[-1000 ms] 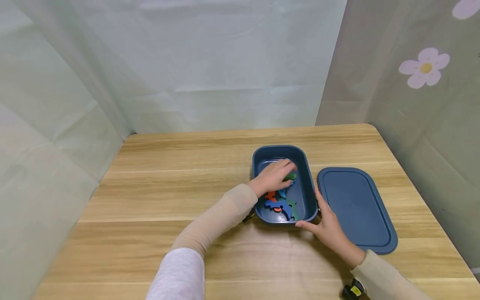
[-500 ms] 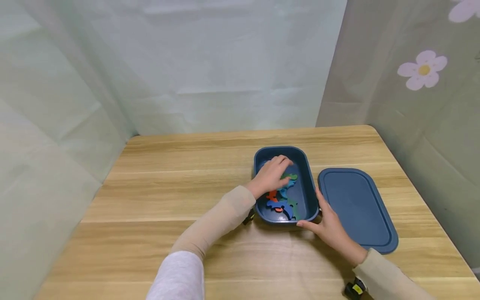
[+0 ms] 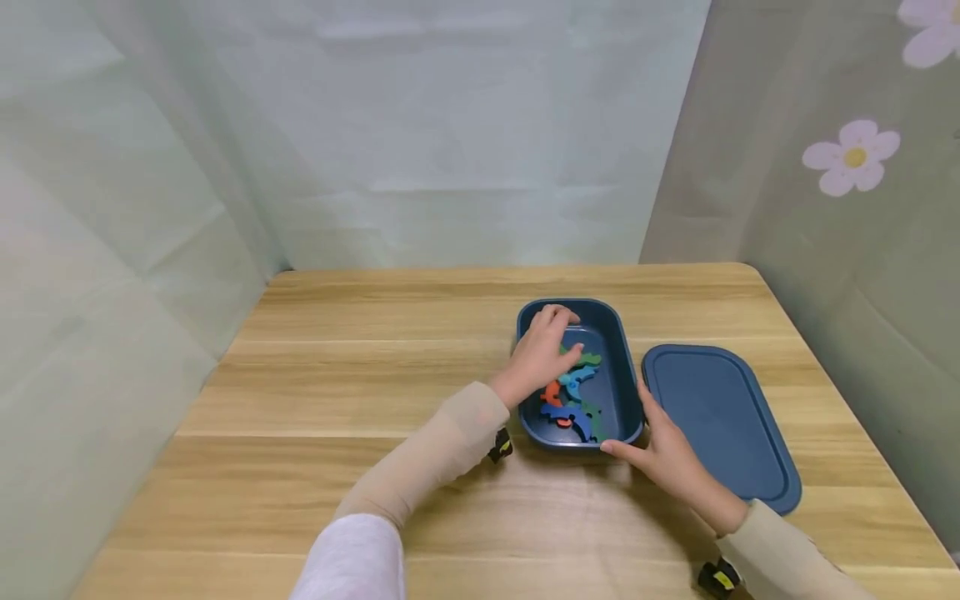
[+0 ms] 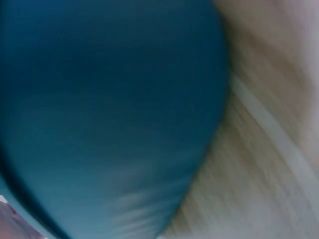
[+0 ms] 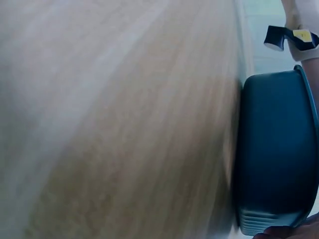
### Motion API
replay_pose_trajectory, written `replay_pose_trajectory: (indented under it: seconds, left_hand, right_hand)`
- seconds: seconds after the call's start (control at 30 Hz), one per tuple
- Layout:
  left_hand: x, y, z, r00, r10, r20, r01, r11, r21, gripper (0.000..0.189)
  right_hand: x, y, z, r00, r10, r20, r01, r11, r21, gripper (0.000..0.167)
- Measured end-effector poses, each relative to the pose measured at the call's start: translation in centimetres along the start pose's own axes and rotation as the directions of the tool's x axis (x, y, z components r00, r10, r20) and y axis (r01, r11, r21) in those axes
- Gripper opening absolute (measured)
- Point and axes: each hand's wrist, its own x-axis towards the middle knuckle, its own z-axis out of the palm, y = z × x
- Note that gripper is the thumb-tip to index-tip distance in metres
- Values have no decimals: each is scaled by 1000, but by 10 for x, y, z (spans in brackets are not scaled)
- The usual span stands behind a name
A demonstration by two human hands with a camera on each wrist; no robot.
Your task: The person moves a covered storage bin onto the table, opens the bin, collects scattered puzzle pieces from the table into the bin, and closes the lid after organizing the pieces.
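In the head view a dark blue rectangular box [image 3: 625,367] sits without its cover on the table. Jigsaw-like puzzle pieces lie in it: a dark blue one [image 3: 567,417], an orange-red one [image 3: 552,393], a light blue one [image 3: 577,381] and green ones. My left hand [image 3: 542,350] reaches in over the left rim, thumb and fingers spread apart with nothing seen between them. It covers part of the box's left side. My right hand [image 3: 667,454] holds the near right corner, thumb at the front rim and fingers along the right wall.
A flat dark blue lid [image 3: 720,421] lies on the wooden table [image 3: 360,358] right of the box. Pale cloth walls enclose the back and sides. The left wrist view is mostly filled by the box's outer wall [image 4: 114,109].
My left hand has drawn slightly back and left inside the box, its thumb lifting off the pieces. More of the light blue and green pieces shows. The right hand keeps its place on the corner.
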Motion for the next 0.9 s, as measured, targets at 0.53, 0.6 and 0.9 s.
replay_pose_trajectory:
  seconds: [0.53,0.6,0.9]
  left_hand:
    - [-15,44,-5,996,30,-79,-44,983,-180,43]
    - [-16,49,-4,997,37,-72,-51,980,-191,44]
    - [-25,71,1,991,128,-36,-133,944,-303,43]
  right_hand:
    - [1,-1,-29,997,1,-83,-1,1000,6,65]
    - [1,0,-32,996,4,-92,-5,1000,-2,65]
    - [-3,9,-41,983,-17,-184,19,1000,7,52]
